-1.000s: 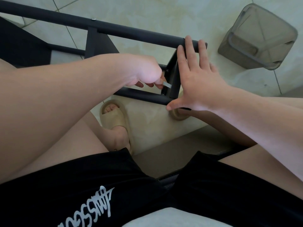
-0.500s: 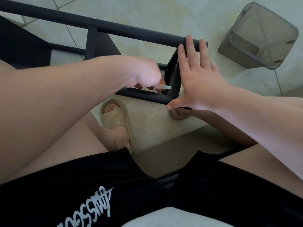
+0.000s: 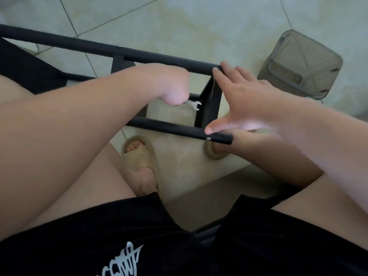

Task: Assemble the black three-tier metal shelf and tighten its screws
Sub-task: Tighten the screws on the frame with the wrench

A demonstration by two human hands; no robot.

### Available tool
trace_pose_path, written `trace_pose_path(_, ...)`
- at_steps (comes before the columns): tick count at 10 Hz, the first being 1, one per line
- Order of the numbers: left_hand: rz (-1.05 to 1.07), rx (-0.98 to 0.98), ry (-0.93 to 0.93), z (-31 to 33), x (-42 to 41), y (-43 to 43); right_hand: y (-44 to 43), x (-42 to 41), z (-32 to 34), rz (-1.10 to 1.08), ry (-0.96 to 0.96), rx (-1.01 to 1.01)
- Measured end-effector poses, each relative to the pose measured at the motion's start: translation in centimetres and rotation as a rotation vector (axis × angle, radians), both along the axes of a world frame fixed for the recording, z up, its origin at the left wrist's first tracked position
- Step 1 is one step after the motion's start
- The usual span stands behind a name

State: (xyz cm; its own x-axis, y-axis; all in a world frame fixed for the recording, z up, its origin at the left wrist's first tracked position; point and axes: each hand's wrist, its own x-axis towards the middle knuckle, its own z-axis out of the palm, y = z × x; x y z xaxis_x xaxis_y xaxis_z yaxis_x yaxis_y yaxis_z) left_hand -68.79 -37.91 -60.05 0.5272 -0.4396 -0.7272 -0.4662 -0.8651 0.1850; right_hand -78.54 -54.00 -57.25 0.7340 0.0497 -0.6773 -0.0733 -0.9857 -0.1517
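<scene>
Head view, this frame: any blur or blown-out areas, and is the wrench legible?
Head view: the right hand is motion-blurred, with a washed-out patch near its thumb; the wrench gripped by the left hand reads sharp, its open end clear; light is soft, no glare on the black shelf frame.

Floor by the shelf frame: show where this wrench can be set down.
Free: tiles beyond the upper bar, left of the grey bin; tile between the two sandals. Crowded: the frame opening, with left hand, wrench and right hand.

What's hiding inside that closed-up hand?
A small silver wrench. Only its forked end pokes out of the left hand; the rest of it is hidden in the fist.
</scene>
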Motion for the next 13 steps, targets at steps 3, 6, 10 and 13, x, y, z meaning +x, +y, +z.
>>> trace_pose_path(3,0.19,-0.256,-0.252,3.4,5.1,-2.9,-1.1,5.4,-0.5,-0.128,0.006,-0.065)
trace_pose_path(6,0.191,-0.055,0.05,1.4,4.5,-1.5,-0.3,5.5,-0.7,-0.145,0.048,-0.044)
trace_pose_path(10,0.335,-0.203,-0.195,4.9,6.2,0.6,1.2,7.2,1.8,-0.022,-0.461,-0.149)
trace_pose_path(13,0.283,-0.269,-0.207,3.2,12.8,1.0,-0.6,13.4,-1.5,0.133,-0.69,-0.208)
